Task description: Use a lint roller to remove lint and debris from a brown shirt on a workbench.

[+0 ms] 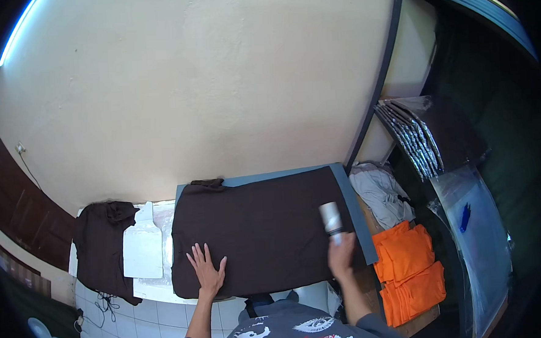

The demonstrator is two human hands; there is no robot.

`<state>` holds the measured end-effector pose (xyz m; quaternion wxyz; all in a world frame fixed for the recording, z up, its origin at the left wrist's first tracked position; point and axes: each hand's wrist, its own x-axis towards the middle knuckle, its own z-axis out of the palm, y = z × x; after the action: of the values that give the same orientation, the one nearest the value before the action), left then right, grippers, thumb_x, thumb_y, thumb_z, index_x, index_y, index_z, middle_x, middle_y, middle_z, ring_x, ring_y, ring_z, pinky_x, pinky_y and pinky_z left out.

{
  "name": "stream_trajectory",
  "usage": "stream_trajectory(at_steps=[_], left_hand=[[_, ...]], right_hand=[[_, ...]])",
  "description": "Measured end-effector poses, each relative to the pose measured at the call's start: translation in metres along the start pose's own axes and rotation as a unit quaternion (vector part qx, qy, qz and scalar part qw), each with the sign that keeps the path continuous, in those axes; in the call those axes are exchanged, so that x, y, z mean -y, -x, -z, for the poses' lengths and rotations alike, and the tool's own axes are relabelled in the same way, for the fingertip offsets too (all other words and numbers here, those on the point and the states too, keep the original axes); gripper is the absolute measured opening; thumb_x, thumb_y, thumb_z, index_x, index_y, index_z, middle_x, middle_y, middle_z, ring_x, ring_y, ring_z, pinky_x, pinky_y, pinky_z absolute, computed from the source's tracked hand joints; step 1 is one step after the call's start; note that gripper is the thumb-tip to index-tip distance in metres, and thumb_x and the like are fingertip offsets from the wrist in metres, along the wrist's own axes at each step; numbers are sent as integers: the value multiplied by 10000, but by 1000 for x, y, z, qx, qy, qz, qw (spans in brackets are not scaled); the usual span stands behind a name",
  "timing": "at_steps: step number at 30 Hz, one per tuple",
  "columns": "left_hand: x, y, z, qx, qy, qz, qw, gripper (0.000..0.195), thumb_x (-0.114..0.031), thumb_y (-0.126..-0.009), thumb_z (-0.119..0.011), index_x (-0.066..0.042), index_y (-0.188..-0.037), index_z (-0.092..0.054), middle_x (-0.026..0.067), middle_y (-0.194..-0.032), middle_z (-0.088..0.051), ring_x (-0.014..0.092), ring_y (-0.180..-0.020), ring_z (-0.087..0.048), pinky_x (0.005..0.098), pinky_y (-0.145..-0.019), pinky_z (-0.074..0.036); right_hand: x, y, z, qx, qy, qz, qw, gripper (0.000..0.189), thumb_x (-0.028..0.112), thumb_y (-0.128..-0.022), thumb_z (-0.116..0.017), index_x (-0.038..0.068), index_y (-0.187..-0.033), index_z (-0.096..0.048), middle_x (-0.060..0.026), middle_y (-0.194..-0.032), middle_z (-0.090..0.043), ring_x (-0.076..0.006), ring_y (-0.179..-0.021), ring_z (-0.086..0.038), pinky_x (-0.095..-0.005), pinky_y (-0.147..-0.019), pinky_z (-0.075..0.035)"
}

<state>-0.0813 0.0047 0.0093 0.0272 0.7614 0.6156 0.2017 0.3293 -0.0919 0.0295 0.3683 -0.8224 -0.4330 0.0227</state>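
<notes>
A dark brown garment lies spread over a blue-grey board on the table before me. My left hand rests flat on the cloth near its lower left corner, fingers apart. At the right side of the cloth, my right hand grips the handle of a white lint roller, slightly blurred. Whether the roller touches the cloth, I cannot tell. Left of the garment is a white flat board with a narrow neck, beside a crumpled dark brown garment.
Folded orange garments and a crumpled grey cloth lie on the right. Beyond them, a shelf holds dark garments in clear plastic sleeves, more plastic sleeves and a blue tool. A wall stands behind the table.
</notes>
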Motion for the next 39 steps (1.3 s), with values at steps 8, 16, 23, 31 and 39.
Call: stream_trajectory(at_steps=[8,16,23,31,39], left_hand=[[-14,19,-3,28,-54,26,998,843,-546,-966,-566,6,-1561,-336,306,-1620,-247,466,-1526,-174,629,-1233,-19],[-13,20,-9,23,-48,31,998,849,-572,-952,-561,-5,-1552,-364,303,-1614,-267,458,-1527,-185,625,-1235,-18],[-11,21,-12,18,-52,24,998,848,-589,-960,-536,-15,-1559,-360,292,-1622,-265,451,-1532,-183,618,-1237,-15],[-12,21,-9,24,-60,37,997,843,-579,-956,-552,-14,-1554,-371,280,-1622,-277,431,-1535,-189,614,-1238,-31],[-14,21,-6,19,-58,37,997,841,-569,-954,-564,-13,-1554,-368,278,-1626,-271,426,-1537,-187,609,-1240,-37]], right_hand=[[47,131,-26,165,-41,133,977,195,127,-923,-705,-21,-965,-586,-213,-987,-514,-399,-865,-586,-486,-745,-491],[-51,27,30,-69,143,-57,986,202,143,-992,-599,-51,-1012,-549,-231,-1052,-524,-417,-969,-593,-497,-836,-500],[-9,83,29,61,-60,67,994,164,94,-938,-632,-11,-978,-513,-229,-992,-495,-410,-932,-517,-509,-826,-426],[4,150,23,276,-34,18,960,239,238,-1051,-528,20,-1065,-431,-289,-766,-666,-499,-751,-679,-594,-613,-535],[-95,76,86,-9,84,-129,988,245,226,-1060,-517,24,-1195,-487,-285,-841,-680,-514,-806,-666,-560,-639,-515]])
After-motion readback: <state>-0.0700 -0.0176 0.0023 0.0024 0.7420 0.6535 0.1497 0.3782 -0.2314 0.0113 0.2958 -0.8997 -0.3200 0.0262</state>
